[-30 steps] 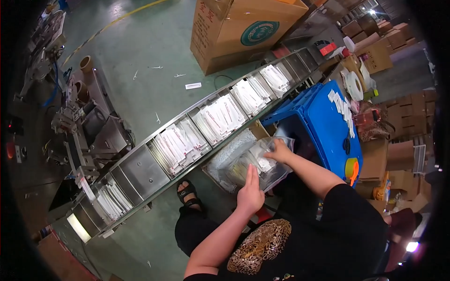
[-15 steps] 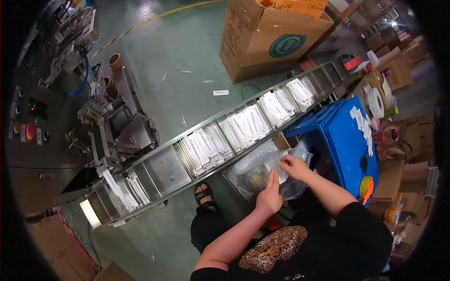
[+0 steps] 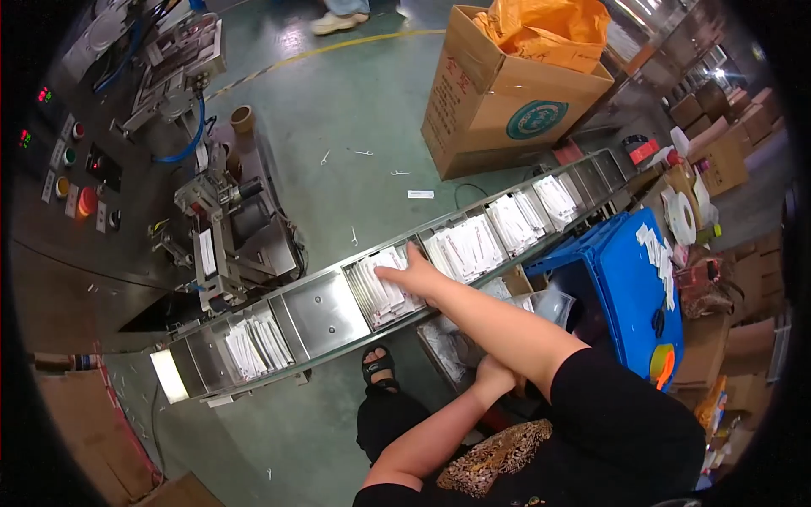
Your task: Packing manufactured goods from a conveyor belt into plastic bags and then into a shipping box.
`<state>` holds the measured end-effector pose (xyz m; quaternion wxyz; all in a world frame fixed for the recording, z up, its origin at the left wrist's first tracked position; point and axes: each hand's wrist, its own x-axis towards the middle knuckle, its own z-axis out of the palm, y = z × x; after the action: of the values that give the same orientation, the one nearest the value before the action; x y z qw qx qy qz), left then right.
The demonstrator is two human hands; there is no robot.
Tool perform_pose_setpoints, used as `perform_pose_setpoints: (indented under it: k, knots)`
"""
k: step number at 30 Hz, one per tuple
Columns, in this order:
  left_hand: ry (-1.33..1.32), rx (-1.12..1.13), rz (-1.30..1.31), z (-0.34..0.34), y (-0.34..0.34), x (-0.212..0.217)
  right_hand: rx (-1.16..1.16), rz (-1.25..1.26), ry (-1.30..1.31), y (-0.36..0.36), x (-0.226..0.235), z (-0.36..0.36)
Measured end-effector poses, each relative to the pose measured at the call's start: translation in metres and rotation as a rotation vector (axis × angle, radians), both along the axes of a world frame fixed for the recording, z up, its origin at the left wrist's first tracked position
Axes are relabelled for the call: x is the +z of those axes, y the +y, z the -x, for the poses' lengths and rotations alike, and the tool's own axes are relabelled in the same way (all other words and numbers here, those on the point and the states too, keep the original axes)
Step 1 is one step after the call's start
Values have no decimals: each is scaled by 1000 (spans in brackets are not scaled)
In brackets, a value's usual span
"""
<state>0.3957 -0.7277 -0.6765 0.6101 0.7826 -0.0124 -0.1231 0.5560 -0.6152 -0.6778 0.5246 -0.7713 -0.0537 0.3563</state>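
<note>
My right hand (image 3: 412, 272) reaches forward and left and lies with its fingers stretched flat on a stack of white packets (image 3: 384, 297) in one compartment of the slanted metal conveyor (image 3: 321, 314). My left hand (image 3: 492, 377) sits lower, at the near edge of a clear plastic bag (image 3: 446, 346) that lies in a box by my knee. My right forearm crosses over it and hides its fingers. More white packets fill the compartments to the right (image 3: 473, 245) and far left (image 3: 253, 345).
A blue crate (image 3: 629, 287) stands at my right, with white strips on its rim. A cardboard box with an orange liner (image 3: 498, 93) sits on the green floor beyond the conveyor. A packing machine (image 3: 224, 232) and control panel (image 3: 68, 160) stand at the left. My sandalled foot (image 3: 378, 367) rests below the conveyor.
My right hand has left the plastic bag and stretched out to the packets on the conveyor. My left hand has stayed by the bag. The view has swung left.
</note>
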Motion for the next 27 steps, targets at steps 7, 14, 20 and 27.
perform_pose_setpoints:
  k: [7, 14, 20, 27]
  knots:
    - [50, 95, 379, 10, -14, -34, 99, 440, -69, 41, -21, 10]
    - [154, -46, 222, 2, 8, -2, 4, 312, -86, 21, -12, 18]
    - [13, -42, 273, 8, -25, -55, 78, 351, -198, 29, 2, 32]
    - [138, 144, 681, 11, -72, -130, 68, 372, -223, 38, -2, 48]
